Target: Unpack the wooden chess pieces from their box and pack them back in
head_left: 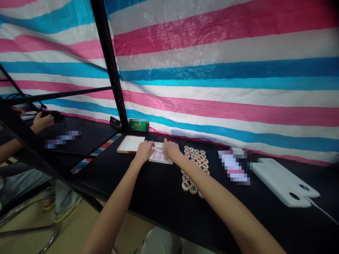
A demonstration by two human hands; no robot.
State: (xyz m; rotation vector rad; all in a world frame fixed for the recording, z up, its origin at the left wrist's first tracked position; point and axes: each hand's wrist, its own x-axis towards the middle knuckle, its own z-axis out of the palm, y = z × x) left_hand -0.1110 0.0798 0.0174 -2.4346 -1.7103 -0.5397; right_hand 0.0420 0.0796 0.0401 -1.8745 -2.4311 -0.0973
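Observation:
A shallow white box [160, 159] lies on the black table, with a red-lined grid like a Chinese chess board showing on top. My left hand [144, 151] grips its left edge, fingers bent over the side. On the opposite edge, my right hand [172, 149] holds the box with the thumb raised near its far corner. Just left of my left hand, a tray-like box lid [130, 144] with a white inside and tan rim lies face up. Round Chinese chess pieces [198, 159] stand in rows to the right, partly hidden by my right forearm.
A pixelated packet [234, 167] and a white two-lobed device [286, 181] with a cable lie at right. Behind are a small green-screened device [139, 125] and red wires. A black metal post [109, 63] rises at left; beyond it another person's hand [42, 121] shows.

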